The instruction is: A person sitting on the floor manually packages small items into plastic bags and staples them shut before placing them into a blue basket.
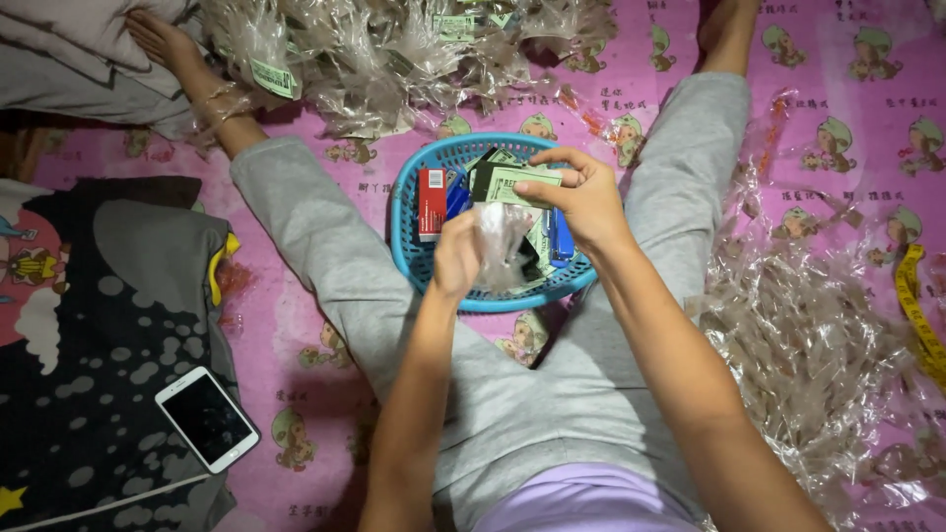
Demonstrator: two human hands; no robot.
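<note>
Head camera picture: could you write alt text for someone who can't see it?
Seated on a pink patterned mat, a person's left hand holds a clear plastic bag while the right hand holds a card over a blue basket. Heaps of clear bags lie around; a white phone lies at left.

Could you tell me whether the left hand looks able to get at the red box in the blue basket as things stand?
Probably not at once: the left hand is pinching a clear bag. Otherwise the way looks free, since the red box stands uncovered at the basket's left side, just above that hand.
</note>
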